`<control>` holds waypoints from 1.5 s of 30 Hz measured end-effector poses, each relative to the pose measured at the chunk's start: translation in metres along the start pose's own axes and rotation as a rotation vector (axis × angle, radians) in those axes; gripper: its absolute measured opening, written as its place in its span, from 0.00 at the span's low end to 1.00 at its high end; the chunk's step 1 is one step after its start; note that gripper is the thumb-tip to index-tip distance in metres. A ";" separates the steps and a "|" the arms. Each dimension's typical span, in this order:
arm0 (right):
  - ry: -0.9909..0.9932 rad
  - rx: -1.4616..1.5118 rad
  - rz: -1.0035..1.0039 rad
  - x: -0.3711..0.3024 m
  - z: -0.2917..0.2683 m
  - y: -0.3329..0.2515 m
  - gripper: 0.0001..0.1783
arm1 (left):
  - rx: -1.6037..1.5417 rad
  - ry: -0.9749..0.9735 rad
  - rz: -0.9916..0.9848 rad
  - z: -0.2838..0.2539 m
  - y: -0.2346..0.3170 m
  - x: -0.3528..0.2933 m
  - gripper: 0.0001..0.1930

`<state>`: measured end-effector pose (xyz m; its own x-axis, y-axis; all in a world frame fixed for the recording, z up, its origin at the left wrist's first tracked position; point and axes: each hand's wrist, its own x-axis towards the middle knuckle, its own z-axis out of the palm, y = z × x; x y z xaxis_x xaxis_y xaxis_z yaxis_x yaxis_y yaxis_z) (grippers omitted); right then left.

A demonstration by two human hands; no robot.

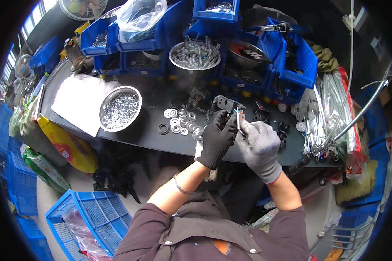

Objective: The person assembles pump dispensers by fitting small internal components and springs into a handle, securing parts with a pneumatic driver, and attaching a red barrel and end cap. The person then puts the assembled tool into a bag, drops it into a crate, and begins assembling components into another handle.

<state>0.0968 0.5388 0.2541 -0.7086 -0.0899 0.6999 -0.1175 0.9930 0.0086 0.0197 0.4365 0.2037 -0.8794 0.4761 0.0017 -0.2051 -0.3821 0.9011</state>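
Observation:
My left hand (217, 138), in a black glove, is closed near the table's front edge around a grey and black metal part (227, 103) that sticks out beyond its fingers. Beside it my right hand (260, 147), in a grey glove, pinches a small silver and orange piece (241, 117) against that part. The fingers hide how the two pieces join. Left of my hands lie several silver washers (183, 121) and a black ring (163, 128). Loose springs (197, 96) are just behind, and small black parts (283, 130) lie to the right.
A steel bowl of nuts (120, 108) stands left beside a white sheet (76, 102). At the back are a bowl of springs (195, 56) and blue bins (298, 61). White rods (317, 119) and a metal tube (366, 111) crowd the right. A blue crate (98, 217) sits lower left.

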 end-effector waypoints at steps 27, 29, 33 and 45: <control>-0.066 0.344 0.132 -0.009 0.063 0.014 0.25 | -0.168 -0.234 -0.120 -0.070 0.026 0.005 0.23; -0.093 0.002 0.166 -0.027 0.085 0.053 0.23 | -0.207 -0.244 -0.039 -0.076 0.026 0.001 0.22; -0.320 -0.266 0.120 -0.070 0.099 0.120 0.19 | -0.219 -0.247 -0.042 -0.083 0.036 -0.005 0.24; -0.172 -0.360 0.177 -0.076 0.087 0.188 0.15 | -0.032 -0.140 -0.072 -0.106 0.025 -0.013 0.31</control>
<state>0.0683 0.7253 0.1402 -0.8051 0.1028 0.5842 0.2447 0.9547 0.1692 -0.0200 0.3365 0.1804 -0.7941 0.6078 0.0001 -0.2808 -0.3671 0.8868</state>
